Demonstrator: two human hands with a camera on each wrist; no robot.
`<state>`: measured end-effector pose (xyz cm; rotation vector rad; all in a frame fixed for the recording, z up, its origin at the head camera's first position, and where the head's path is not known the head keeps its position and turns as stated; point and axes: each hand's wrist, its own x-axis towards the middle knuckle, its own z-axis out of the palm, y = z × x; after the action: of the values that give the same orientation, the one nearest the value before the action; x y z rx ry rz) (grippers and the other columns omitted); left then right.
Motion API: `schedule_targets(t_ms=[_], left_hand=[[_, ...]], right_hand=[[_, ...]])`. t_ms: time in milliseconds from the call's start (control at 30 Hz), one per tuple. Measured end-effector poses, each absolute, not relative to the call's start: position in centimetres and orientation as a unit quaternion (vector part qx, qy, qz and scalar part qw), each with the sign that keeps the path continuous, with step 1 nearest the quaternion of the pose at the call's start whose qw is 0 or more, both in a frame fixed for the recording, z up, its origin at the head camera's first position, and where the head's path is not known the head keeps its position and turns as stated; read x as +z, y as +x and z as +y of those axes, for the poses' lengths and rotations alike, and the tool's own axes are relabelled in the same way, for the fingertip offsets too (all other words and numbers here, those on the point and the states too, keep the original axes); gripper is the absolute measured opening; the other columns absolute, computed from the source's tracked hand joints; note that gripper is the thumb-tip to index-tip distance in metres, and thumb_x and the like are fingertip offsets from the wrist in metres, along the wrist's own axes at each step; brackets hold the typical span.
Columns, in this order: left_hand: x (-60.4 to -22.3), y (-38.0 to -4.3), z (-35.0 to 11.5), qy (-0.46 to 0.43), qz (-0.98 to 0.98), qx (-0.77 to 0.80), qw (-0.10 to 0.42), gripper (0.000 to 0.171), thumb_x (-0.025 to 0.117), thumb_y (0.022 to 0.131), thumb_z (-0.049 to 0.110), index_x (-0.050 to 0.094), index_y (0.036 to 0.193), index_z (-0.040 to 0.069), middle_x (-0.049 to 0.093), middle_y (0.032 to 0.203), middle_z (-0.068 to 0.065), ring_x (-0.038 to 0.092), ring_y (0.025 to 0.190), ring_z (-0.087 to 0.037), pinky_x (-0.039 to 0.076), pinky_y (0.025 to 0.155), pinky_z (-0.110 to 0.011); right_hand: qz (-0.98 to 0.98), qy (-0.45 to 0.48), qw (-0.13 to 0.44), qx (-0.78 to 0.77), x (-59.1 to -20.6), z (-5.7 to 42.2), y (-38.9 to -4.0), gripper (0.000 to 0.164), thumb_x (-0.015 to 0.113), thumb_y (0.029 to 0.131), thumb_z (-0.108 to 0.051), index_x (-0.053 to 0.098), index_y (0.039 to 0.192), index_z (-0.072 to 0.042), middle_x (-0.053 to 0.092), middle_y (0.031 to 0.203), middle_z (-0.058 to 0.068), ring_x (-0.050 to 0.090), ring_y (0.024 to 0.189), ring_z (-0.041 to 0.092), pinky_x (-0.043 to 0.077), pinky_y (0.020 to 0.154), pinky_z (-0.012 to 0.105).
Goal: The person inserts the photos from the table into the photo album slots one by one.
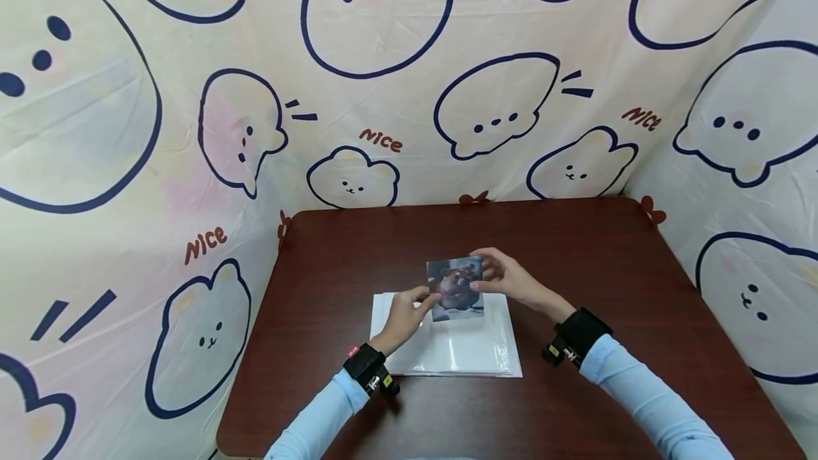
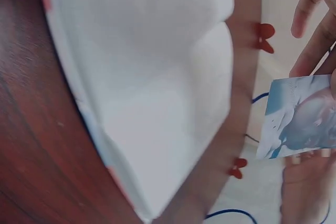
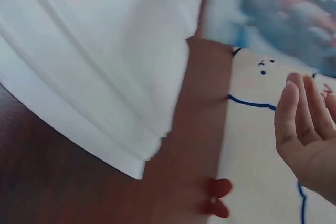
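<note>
A small picture card [image 1: 456, 289] with a furry animal on a blue-grey ground stands tilted above a white, glossy-paged album [image 1: 454, 350]. My left hand [image 1: 404, 314] pinches its left edge, thumb in front. At the card's right edge is my right hand [image 1: 511, 281], its thumb overlapping the picture in the head view. The right wrist view shows the right hand [image 3: 310, 129] with extended fingers just beside the blurred card [image 3: 283, 19]. In the left wrist view, the left hand [image 2: 317, 30] is at the card [image 2: 302, 119], and the album pages [image 2: 152, 66] lie below.
The album lies on a dark brown table [image 1: 594, 389]. Fabric walls [image 1: 358, 112] with cartoon bear outlines surround its back and sides. Red-brown bow-shaped pieces [image 1: 653, 210] sit along the table edges. A black camera band [image 1: 578, 339] is on each wrist.
</note>
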<state>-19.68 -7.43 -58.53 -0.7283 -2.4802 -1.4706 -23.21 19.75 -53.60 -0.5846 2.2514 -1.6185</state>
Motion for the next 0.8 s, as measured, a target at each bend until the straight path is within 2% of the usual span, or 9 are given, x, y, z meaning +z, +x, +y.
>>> schedule_targets(t_ms=[100, 167, 333, 433, 567, 667, 800], left_hand=[[-57.9, -20.0, -7.4, -0.231, -0.821, -0.516, 0.082, 0.018, 0.067, 0.101, 0.018, 0.074, 0.091, 0.004, 0.079, 0.09, -0.011, 0.077, 0.09, -0.026, 0.061, 0.078, -0.032], [-57.7, -20.1, -7.4, -0.224, -0.82, -0.52, 0.081, 0.019, 0.067, 0.101, 0.018, 0.075, 0.092, 0.004, 0.079, 0.09, -0.011, 0.077, 0.091, -0.026, 0.061, 0.078, -0.032], [-57.8, -20.4, -7.3, -0.216, -0.827, -0.515, 0.062, 0.02, 0.066, 0.102, 0.02, 0.076, 0.097, 0.003, 0.079, 0.092, -0.012, 0.077, 0.091, -0.025, 0.061, 0.079, -0.032], [-58.1, -20.5, -7.3, -0.21, -0.836, -0.504, 0.05, 0.022, 0.064, 0.104, 0.021, 0.075, 0.108, 0.003, 0.079, 0.098, -0.013, 0.076, 0.095, -0.026, 0.061, 0.083, -0.037], [-59.2, -20.3, -6.9, -0.174, -0.86, -0.473, 0.082, 0.029, 0.061, 0.106, 0.021, 0.067, 0.125, -0.001, 0.074, 0.11, -0.015, 0.072, 0.104, -0.03, 0.058, 0.091, -0.044], [-60.8, -19.7, -6.3, -0.177, -0.885, -0.414, 0.116, 0.032, 0.062, 0.105, 0.019, 0.062, 0.129, -0.003, 0.068, 0.118, -0.017, 0.067, 0.111, -0.032, 0.055, 0.095, -0.046], [-62.8, -19.1, -5.6, -0.275, -0.911, -0.28, 0.126, 0.04, 0.069, 0.101, 0.023, 0.061, 0.132, -0.001, 0.063, 0.133, -0.023, 0.06, 0.128, -0.038, 0.051, 0.105, -0.049]], right_hand=[[0.782, -0.197, 0.183, -0.562, -54.8, 19.8, -23.2, 0.058, 0.075, 0.096, -0.013, 0.048, 0.146, -0.001, 0.063, 0.123, 0.02, 0.066, 0.1, 0.018, 0.058, 0.083, 0.028], [0.782, -0.201, 0.184, -0.56, -55.6, 19.6, -23.2, 0.05, 0.073, 0.097, -0.014, 0.054, 0.141, 0.0, 0.066, 0.12, 0.019, 0.067, 0.096, 0.018, 0.058, 0.082, 0.032], [0.787, -0.203, 0.139, -0.566, -56.7, 19.0, -23.0, 0.03, 0.069, 0.1, -0.013, 0.07, 0.126, 0.002, 0.074, 0.105, 0.018, 0.065, 0.08, 0.016, 0.057, 0.07, 0.037], [0.796, -0.184, 0.119, -0.564, -57.0, 18.8, -23.1, 0.023, 0.07, 0.099, -0.012, 0.074, 0.116, 0.003, 0.073, 0.093, 0.019, 0.063, 0.072, 0.017, 0.056, 0.064, 0.036], [0.804, -0.148, 0.096, -0.568, -57.4, 19.4, -24.0, 0.017, 0.068, 0.1, -0.01, 0.072, 0.105, 0.005, 0.07, 0.087, 0.024, 0.067, 0.07, 0.025, 0.061, 0.066, 0.041], [0.813, -0.123, 0.07, -0.565, -57.9, 19.8, -25.0, 0.016, 0.064, 0.103, -0.009, 0.064, 0.096, 0.006, 0.066, 0.085, 0.024, 0.068, 0.073, 0.032, 0.062, 0.067, 0.041], [0.827, -0.104, 0.049, -0.55, -58.8, 19.7, -26.1, 0.021, 0.061, 0.104, -0.007, 0.051, 0.089, 0.003, 0.056, 0.074, 0.02, 0.066, 0.07, 0.036, 0.06, 0.065, 0.038]])
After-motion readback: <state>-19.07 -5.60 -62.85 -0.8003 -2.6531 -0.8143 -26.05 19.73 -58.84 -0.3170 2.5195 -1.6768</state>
